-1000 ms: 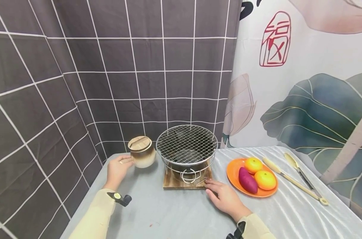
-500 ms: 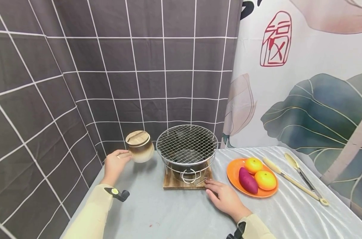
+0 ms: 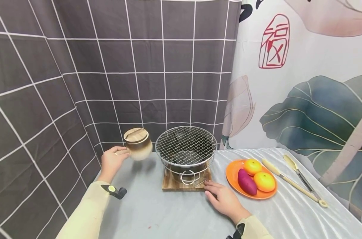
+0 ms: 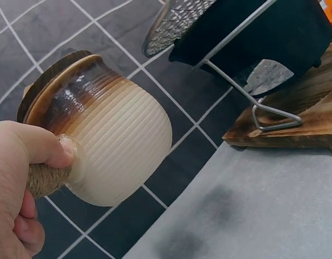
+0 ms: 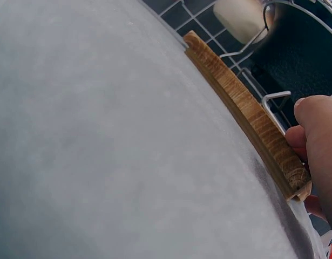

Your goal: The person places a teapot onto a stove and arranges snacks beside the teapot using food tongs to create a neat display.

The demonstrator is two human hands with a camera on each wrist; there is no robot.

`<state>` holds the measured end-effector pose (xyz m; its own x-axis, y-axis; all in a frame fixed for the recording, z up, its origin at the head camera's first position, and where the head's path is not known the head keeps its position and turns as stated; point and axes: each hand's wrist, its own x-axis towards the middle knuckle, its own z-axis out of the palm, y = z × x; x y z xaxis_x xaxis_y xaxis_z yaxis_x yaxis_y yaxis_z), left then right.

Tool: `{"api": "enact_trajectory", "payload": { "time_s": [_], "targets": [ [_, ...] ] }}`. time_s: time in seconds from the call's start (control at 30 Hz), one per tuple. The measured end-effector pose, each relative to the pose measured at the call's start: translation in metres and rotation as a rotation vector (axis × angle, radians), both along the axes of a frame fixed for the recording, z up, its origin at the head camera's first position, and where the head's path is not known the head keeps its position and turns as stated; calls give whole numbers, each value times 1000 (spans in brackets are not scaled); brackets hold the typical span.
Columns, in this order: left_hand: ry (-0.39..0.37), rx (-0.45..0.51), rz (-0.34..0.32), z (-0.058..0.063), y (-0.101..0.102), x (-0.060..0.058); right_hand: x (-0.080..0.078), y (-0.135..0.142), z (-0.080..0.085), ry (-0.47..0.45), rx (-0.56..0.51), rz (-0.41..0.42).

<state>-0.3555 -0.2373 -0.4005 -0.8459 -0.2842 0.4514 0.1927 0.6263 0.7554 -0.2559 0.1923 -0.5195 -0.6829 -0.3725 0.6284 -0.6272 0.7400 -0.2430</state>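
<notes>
My left hand [image 3: 113, 162] pinches the twine-wrapped handle [image 4: 47, 178] of a brown-and-cream ceramic pot [image 4: 120, 135]. The pot hangs above the tabletop, left of a round grill stove, with its wooden lid [image 3: 136, 135] on. The stove carries a wire mesh grate [image 3: 185, 146] and stands on a square wooden board [image 3: 172, 186]. At the board's front right corner, the fingers of my right hand [image 3: 224, 200] lie relaxed against the wood. In the right wrist view they partly hide that corner [image 5: 295, 183].
Right of the stove is an orange plate [image 3: 233, 172] bearing a purple sweet potato [image 3: 247, 182] and two tangerines [image 3: 264, 182]. Beyond it lie tongs [image 3: 301, 186] with beige tips and handle. Dark checked cloth [image 3: 145, 59] hangs behind and at the left.
My left hand has lifted the pot higher and moved it slightly left, away from the grill. The right hand stays at the board's corner.
</notes>
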Motion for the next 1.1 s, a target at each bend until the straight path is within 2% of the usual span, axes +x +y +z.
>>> {"api": "enact_trajectory", "payload": {
  "time_s": [0.37, 0.93, 1.1],
  "targets": [
    [16, -3, -51, 20, -2, 1, 0, 0, -1, 3, -5, 0],
    [-19, -49, -27, 42, -1, 3, -1, 1, -3, 26, 20, 7],
    [-19, -49, -41, 51, 2, 2, -1, 1, -2, 30, 20, 3]
  ]
}}
